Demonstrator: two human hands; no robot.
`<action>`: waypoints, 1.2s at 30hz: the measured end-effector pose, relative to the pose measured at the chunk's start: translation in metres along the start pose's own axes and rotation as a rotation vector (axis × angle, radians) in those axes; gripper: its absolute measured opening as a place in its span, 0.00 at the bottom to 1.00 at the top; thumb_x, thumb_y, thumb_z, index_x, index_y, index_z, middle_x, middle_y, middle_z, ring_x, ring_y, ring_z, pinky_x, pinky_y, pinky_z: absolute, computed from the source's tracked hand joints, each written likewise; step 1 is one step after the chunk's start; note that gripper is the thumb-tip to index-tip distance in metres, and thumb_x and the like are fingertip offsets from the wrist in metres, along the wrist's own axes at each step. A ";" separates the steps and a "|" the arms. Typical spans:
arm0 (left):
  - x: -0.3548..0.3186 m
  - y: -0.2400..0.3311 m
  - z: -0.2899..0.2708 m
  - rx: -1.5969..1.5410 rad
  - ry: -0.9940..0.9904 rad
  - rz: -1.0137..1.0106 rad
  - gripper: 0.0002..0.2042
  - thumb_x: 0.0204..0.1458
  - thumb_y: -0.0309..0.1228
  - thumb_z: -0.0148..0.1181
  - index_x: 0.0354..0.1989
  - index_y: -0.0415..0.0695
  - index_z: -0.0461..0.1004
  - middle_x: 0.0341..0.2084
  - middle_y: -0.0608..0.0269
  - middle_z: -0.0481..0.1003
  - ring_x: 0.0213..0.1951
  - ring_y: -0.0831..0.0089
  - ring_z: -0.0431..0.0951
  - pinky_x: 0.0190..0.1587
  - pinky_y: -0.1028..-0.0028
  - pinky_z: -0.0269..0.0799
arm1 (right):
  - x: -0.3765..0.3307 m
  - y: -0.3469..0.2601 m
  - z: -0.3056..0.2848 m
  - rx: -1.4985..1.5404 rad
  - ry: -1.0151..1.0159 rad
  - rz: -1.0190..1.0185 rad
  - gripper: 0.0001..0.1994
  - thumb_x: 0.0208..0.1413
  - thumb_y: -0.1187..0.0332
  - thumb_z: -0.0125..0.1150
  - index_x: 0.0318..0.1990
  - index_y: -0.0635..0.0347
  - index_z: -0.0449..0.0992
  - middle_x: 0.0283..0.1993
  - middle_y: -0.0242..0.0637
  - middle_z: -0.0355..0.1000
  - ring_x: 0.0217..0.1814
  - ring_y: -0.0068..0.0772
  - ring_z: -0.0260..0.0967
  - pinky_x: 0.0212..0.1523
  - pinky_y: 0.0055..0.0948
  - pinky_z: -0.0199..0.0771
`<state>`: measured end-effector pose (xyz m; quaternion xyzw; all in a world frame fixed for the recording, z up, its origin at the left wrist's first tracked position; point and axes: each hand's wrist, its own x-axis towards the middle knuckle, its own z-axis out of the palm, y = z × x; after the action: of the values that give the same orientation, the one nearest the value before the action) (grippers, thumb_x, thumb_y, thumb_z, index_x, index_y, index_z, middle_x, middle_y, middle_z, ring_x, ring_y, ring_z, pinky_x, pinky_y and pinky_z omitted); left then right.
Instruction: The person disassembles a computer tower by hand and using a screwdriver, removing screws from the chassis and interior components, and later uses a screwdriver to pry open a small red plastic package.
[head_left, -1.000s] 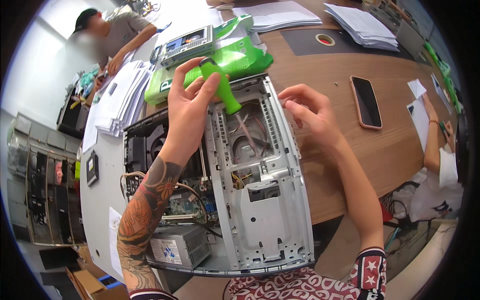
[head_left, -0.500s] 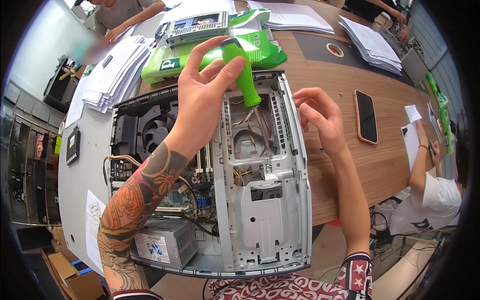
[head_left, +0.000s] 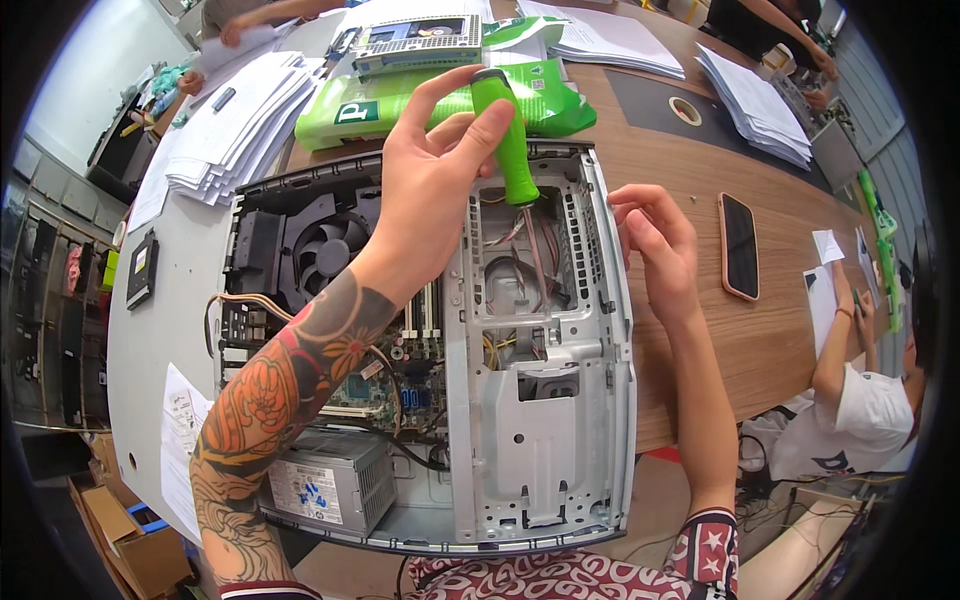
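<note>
A green-handled screwdriver [head_left: 513, 150] is gripped in my left hand [head_left: 435, 185], tilted, with fingers and thumb around the upper handle. Its thin shaft points down into the open metal bay on the right side of a computer case [head_left: 490, 420], above some cables; I cannot make out what the tip touches. My right hand [head_left: 660, 245] is at the case's right rim, fingers loosely curled and apart from the thumb, holding nothing visible. Inside the case are a black fan [head_left: 330, 248], a circuit board [head_left: 385, 390] and a silver power supply [head_left: 325, 480]. My left forearm hides part of the interior.
Behind the case, a metal drive cage [head_left: 420, 42] rests on a green paper package [head_left: 390, 105]. Paper stacks [head_left: 240, 135] lie at left and far right. A phone [head_left: 739, 245] and a tape roll [head_left: 685, 110] are on the right. Other people work around the table.
My left hand and the screwdriver have shifted slightly right in the picture, along with the case. My right hand has hardly moved against the rim. The person at far left now handles a paper sheet.
</note>
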<state>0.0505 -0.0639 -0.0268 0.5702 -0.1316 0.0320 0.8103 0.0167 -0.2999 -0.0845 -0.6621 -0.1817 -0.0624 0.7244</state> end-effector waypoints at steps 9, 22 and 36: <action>-0.004 0.003 0.001 0.229 -0.147 0.012 0.25 0.60 0.32 0.62 0.63 0.42 0.62 0.42 0.59 0.77 0.40 0.79 0.75 0.41 0.78 0.70 | -0.002 0.000 0.002 -0.007 0.002 -0.012 0.11 0.63 0.67 0.58 0.48 0.63 0.74 0.35 0.27 0.71 0.29 0.14 0.62 0.28 0.18 0.61; -0.002 -0.009 0.009 0.439 -0.107 0.104 0.26 0.55 0.28 0.64 0.62 0.44 0.63 0.46 0.52 0.70 0.34 0.75 0.77 0.36 0.77 0.76 | -0.003 -0.008 0.004 -0.046 -0.015 0.014 0.11 0.60 0.72 0.61 0.49 0.63 0.74 0.32 0.27 0.71 0.31 0.13 0.63 0.29 0.17 0.59; -0.004 -0.003 0.010 0.538 -0.229 0.083 0.28 0.57 0.25 0.62 0.66 0.47 0.60 0.48 0.58 0.69 0.45 0.76 0.75 0.48 0.76 0.75 | -0.004 -0.011 0.006 -0.057 -0.003 0.024 0.11 0.60 0.73 0.61 0.48 0.65 0.74 0.31 0.27 0.70 0.31 0.12 0.62 0.30 0.16 0.60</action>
<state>0.0455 -0.0736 -0.0270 0.7586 -0.2321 0.0346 0.6079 0.0083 -0.2963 -0.0752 -0.6846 -0.1728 -0.0578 0.7058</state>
